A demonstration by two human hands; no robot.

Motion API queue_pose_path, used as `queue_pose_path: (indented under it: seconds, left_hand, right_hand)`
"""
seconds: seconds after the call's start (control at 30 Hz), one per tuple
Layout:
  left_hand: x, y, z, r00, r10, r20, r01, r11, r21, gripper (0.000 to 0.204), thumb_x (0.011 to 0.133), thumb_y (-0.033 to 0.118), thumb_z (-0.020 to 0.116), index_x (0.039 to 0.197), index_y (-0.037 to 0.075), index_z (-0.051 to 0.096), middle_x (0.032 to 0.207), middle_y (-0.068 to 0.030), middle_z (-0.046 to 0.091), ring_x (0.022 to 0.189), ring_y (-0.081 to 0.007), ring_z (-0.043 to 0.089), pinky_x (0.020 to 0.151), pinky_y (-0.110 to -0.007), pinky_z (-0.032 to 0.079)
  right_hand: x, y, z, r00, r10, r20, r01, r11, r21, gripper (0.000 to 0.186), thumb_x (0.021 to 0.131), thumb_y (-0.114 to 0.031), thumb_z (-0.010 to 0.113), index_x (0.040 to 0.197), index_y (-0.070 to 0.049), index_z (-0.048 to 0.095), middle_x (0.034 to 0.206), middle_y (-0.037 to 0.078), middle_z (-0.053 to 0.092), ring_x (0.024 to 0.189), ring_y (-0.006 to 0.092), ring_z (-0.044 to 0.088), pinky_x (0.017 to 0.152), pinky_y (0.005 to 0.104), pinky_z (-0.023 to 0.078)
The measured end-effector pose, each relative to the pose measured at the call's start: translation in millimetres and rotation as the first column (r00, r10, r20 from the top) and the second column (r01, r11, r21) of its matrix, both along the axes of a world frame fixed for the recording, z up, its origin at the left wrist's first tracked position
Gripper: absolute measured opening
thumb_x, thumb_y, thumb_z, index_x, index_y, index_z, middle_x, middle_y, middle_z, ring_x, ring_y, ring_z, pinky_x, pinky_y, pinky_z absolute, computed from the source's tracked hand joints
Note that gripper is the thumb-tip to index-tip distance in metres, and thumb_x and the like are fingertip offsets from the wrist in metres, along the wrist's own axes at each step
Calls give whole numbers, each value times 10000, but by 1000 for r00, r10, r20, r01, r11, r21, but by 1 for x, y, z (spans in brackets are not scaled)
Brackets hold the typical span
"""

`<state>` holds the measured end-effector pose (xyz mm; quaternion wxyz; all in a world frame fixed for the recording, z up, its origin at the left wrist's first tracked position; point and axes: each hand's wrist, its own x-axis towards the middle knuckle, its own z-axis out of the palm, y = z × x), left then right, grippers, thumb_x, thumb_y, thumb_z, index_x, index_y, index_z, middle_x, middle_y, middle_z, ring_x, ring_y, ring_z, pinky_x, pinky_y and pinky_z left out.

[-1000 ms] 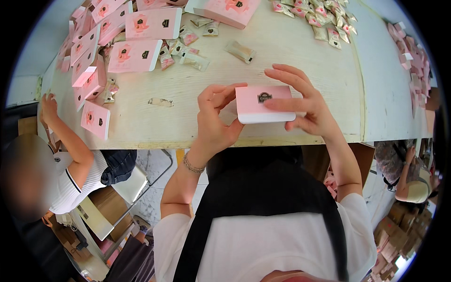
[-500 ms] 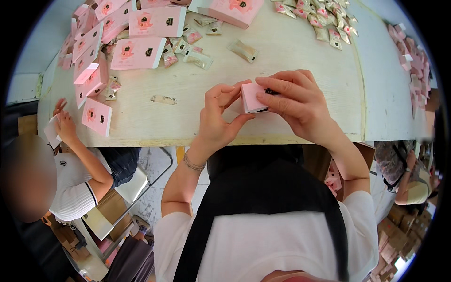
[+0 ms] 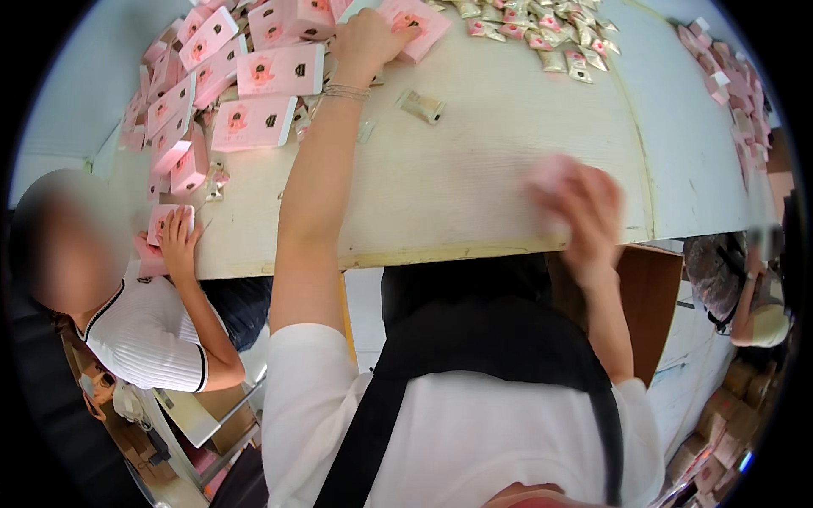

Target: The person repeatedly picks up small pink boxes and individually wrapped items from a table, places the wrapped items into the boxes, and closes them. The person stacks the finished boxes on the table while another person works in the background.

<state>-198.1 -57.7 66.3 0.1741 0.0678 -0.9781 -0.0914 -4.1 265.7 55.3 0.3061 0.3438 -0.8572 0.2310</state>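
My left hand (image 3: 370, 42) is stretched to the far side of the table, its fingers closed over the near left part of a flat pink box (image 3: 428, 32) with a white end flap. Part of that box is hidden behind the hand. Smeared by motion, my right hand (image 3: 589, 207) is above the table near its front edge, with a small pink box (image 3: 555, 175) in its fingers. A single wrapped sachet (image 3: 421, 107) lies on the table between the two hands.
Many pink boxes (image 3: 279, 69) are heaped at the left back. Small wrapped sachets (image 3: 550, 59) lie piled at the far right. A co-worker's hand (image 3: 178, 241) rests on a pink box at the left edge. More pink boxes (image 3: 735, 102) lie along the right side.
My left hand has let go of the small box and moved away to the far flat box. The right hand has carried the small box to the right.
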Motion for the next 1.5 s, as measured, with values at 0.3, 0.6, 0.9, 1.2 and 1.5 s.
queue_pose_path:
  seconds: [0.3,0.6,0.9,1.2,1.5]
  left_hand:
    - [169,7,58,863,-451,-228,443,892,-90,136,715,90,726,838,89,668,1138,-128,537,1058,-312,474,879,-420,380]
    - [254,19,10,884,-350,-309,402,907,125,186,657,135,802,798,130,681,1294,-195,425,1196,-377,367,983,-458,299]
    - [274,29,-66,920,-191,-343,371,712,597,387,646,118,880,919,138,607,1265,-198,461,1147,-389,495,915,-418,444]
    - [273,6,-65,906,-116,-407,316,826,468,243,678,57,839,752,90,611,1259,-208,395,1157,-396,507,903,-423,478]
    - [276,11,-63,903,-98,-418,300,840,452,224,712,14,779,829,124,623,1274,-221,394,1171,-403,494,914,-413,467]
  right_hand:
    - [60,169,-22,618,-769,165,672,625,397,360,860,-25,643,1216,-77,632,1284,135,591,1191,331,537,972,388,452]
    - [-287,-118,-64,944,165,288,-162,986,-34,607,928,-388,580,1463,-220,349,1500,70,368,1380,283,343,1093,457,339]
    - [-225,-138,-73,989,-65,136,24,959,283,391,893,-359,604,1222,-153,558,1253,37,530,1217,245,455,923,536,401]
    - [-120,-160,-49,963,151,223,-196,961,194,400,861,-241,638,1248,-169,565,1287,65,508,1062,301,497,772,424,444]
    - [-124,-151,-59,991,37,128,-78,939,334,453,844,-423,639,1232,-196,578,1451,46,400,1193,335,428,881,536,370]
